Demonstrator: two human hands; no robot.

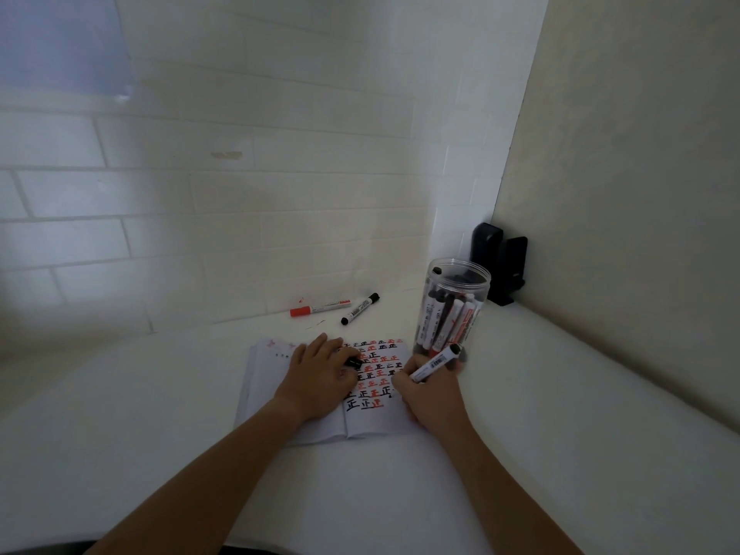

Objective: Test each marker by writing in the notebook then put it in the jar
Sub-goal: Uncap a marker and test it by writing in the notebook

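An open notebook (372,422) lies on the white table, its right page filled with black and red marks. My right hand (430,398) grips a black marker (436,362), tip down on the page. My left hand (320,378) rests on the notebook and holds a black marker cap (354,362) in its fingers. A clear plastic jar (454,310) stands upright just behind my right hand, with several markers inside. A red marker (318,307) and a black marker (360,308) lie on the table beyond the notebook.
A tiled wall runs along the back of the white table (160,434). A plain side wall closes the right side. A black object (500,262) stands in the corner behind the jar.
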